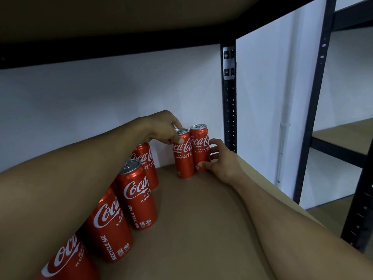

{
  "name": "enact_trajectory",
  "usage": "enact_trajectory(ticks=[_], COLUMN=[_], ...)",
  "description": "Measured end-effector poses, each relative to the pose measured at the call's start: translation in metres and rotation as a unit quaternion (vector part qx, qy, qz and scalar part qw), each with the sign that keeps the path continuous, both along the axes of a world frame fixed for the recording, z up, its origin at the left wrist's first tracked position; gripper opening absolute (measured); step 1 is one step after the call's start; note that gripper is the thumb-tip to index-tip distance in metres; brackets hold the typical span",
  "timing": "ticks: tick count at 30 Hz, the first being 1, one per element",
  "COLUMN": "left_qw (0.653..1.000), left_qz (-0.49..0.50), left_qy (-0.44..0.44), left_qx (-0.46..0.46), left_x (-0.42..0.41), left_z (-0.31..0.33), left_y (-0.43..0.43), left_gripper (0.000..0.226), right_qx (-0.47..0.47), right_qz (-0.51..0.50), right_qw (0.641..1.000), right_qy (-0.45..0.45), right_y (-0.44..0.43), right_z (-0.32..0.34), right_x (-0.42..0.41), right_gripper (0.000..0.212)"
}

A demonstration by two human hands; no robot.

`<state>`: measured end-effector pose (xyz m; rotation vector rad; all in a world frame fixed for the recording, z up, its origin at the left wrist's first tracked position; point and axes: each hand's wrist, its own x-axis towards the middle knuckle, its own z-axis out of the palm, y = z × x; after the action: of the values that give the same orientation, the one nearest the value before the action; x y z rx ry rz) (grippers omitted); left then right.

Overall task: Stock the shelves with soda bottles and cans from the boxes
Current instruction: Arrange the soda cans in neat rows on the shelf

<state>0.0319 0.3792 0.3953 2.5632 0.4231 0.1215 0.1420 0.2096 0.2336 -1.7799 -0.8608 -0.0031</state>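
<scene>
Two tall red Coca-Cola cans stand side by side at the back of the brown shelf board (201, 219), against the white wall. My left hand (163, 129) grips the top of the left can (184, 158) with thumb and fingers. My right hand (220, 160) wraps the side of the right can (200, 147), close to the black back post. A row of several more red cans (137, 197) runs along the left, from the wall toward me, partly hidden behind my left forearm.
A black perforated upright (229, 110) stands right of the two cans. The shelf above (121, 21) hangs low overhead. Another black rack (341, 142) with brown boards is at the right. Bare board lies between my arms.
</scene>
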Motion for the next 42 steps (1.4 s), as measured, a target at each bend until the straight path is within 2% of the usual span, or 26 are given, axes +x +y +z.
enact_trajectory(ticks=[4,9,20,32,36,39,42], left_qw=[1.000,1.000,1.000,1.000,0.999,0.997,0.981], left_qz=[0.014,0.016,0.026,0.024,0.038,0.034,0.027], left_qy=[-0.008,0.001,0.006,0.011,0.008,0.003,-0.024], left_qx=[-0.015,-0.020,-0.003,0.004,0.002,0.066,0.191], left_x=[-0.002,-0.004,-0.002,-0.004,-0.009,-0.027,-0.054], left_z=[0.000,-0.001,0.000,0.000,0.000,0.007,0.015], left_y=[0.000,0.002,-0.001,-0.001,0.000,0.005,0.006], left_gripper=[0.065,0.051,0.049,0.054,0.073,0.072,0.061], right_qx=[0.005,0.016,0.030,0.011,-0.020,-0.007,0.021], right_qz=[-0.001,0.010,0.022,0.015,0.006,-0.010,-0.066], right_qw=[1.000,1.000,0.999,1.000,1.000,1.000,0.994], right_qy=[-0.008,0.010,0.011,0.012,0.000,-0.006,-0.079], right_y=[0.000,-0.001,-0.001,-0.001,-0.001,0.002,0.006], right_z=[0.000,0.000,-0.002,-0.001,0.001,0.007,0.009], right_x=[-0.001,0.003,0.005,0.007,0.009,0.003,-0.005], right_gripper=[0.074,0.068,0.069,0.068,0.076,0.091,0.085])
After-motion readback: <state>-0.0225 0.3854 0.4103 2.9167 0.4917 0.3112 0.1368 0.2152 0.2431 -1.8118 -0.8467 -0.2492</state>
